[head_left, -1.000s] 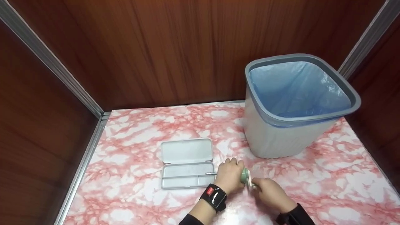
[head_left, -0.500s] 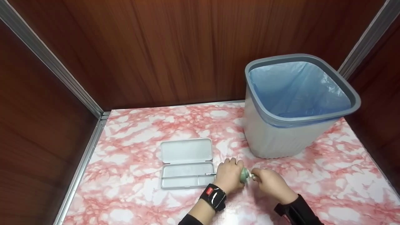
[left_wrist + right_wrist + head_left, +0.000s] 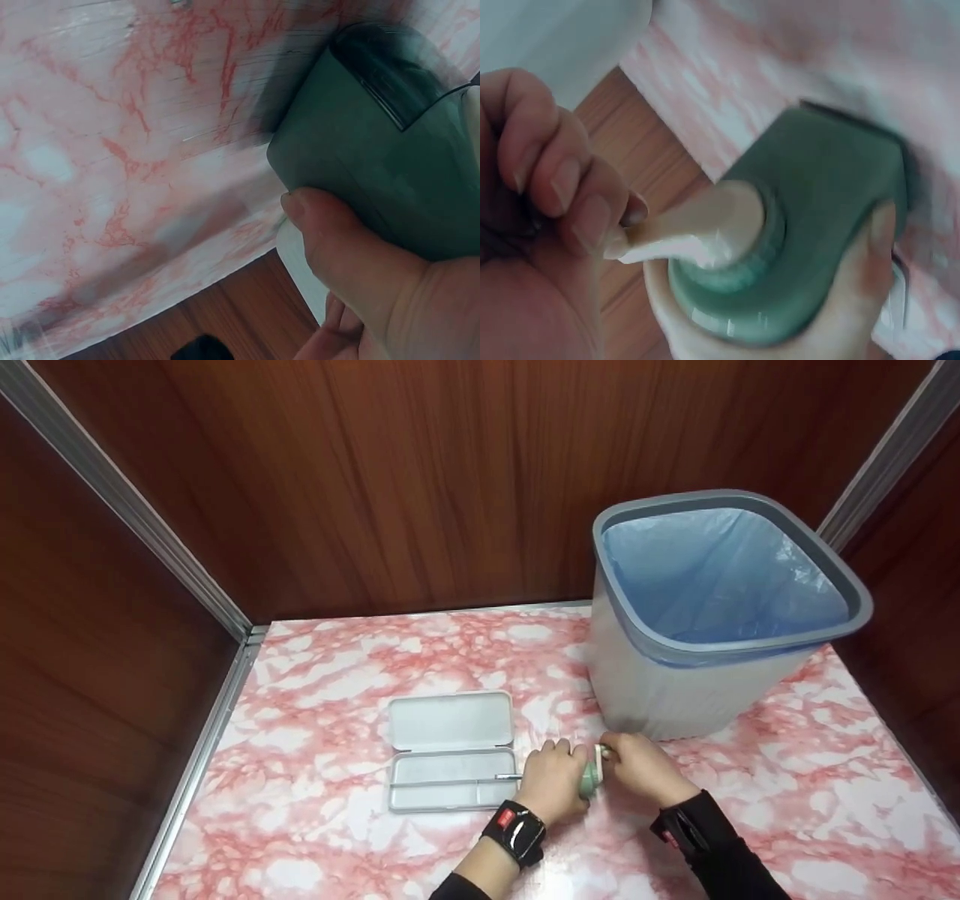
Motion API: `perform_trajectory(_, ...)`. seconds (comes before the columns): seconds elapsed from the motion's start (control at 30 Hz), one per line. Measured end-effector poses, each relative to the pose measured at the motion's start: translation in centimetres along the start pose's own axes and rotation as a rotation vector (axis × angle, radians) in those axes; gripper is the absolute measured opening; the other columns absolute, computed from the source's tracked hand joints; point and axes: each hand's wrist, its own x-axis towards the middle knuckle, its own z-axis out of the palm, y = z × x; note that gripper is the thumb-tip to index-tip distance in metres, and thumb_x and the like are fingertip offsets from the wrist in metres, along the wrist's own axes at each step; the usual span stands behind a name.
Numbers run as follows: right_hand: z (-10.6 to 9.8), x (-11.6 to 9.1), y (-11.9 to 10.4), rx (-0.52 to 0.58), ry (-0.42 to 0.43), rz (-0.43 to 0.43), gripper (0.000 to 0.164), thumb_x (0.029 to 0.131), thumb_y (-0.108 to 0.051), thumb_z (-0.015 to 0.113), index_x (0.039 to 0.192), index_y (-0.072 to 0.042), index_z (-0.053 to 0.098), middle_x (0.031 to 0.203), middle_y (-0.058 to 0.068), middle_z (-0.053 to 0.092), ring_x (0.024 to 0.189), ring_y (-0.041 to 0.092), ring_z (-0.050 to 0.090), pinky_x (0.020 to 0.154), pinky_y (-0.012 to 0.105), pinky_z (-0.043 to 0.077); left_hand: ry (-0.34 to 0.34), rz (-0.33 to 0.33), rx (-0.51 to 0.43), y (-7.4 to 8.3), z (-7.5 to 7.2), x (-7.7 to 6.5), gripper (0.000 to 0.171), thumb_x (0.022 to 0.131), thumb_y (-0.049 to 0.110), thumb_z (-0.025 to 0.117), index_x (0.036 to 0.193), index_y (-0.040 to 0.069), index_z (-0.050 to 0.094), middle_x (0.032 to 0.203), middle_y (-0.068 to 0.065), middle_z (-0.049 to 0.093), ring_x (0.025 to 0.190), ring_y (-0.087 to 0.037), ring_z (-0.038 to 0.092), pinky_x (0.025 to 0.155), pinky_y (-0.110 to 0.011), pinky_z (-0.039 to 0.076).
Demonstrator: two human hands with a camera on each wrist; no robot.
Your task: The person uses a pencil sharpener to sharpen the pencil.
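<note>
My left hand (image 3: 553, 781) grips a green crank pencil sharpener (image 3: 589, 782) on the table and holds it on its side, covering most of it in the head view. The left wrist view shows the thumb along the sharpener's green body (image 3: 375, 172) near a dark see-through part (image 3: 386, 71). From the sharpener's left, a thin pencil-like rod (image 3: 508, 776) sticks out over the case. The right hand (image 3: 645, 769) pinches the end of the cream crank (image 3: 712, 221), its fingers curled. The crank's knob is mostly hidden by these fingers.
An open pale grey pencil case (image 3: 431, 795) with divided compartments lies left of the hands, its lid folded back. A large bin (image 3: 652, 697) with a grey rim and blue liner stands behind the right hand. Dark wood panels (image 3: 412, 487) enclose the red-and-white table (image 3: 322, 690).
My right hand has swung the crank round, from low near the table to up and away from me. The left hand and the sharpener stay in place.
</note>
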Motion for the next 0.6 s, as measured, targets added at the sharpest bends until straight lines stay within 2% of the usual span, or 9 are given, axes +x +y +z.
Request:
perform_trajectory(0.13,0.7,0.8,0.8,0.017,-0.033,0.022,0.007,0.077,-0.006,0.062,0.072,-0.009,0.058,0.068,0.004,0.059,0.063,0.017,0.051,0.059,0.033,0.041,0.024,0.007,-0.005,0.0,0.1,0.0,0.063,0.05,0.054,0.078,0.098,0.022,0.052,0.088,0.003,0.059,0.076,-0.015,0.054,0.056,-0.028,0.044)
perform_trajectory(0.27,1.7,0.9,1.2,0.003,-0.028,0.054,0.01,0.078,-0.006,0.062,0.07,-0.011,0.057,0.067,0.006,0.059,0.063,0.019,0.052,0.06,0.035,0.042,0.012,0.009,-0.019,0.0,0.0,-0.1,0.063,0.051,0.053,0.079,0.099,0.022,0.052,0.089,0.003,0.059,0.077,-0.015,0.055,0.057,-0.028,0.044)
perform_trajectory(0.6,3.7,-0.5,1.8,-0.053,-0.069,0.068,0.013,0.07,0.001,0.058,0.066,-0.011,0.053,0.062,0.003,0.054,0.061,0.02,0.052,0.058,0.037,0.041,0.016,-0.004,-0.013,0.0,0.1,-0.1,0.062,0.049,0.053,0.08,0.095,0.022,0.053,0.087,0.004,0.059,0.076,-0.015,0.054,0.057,-0.028,0.044)
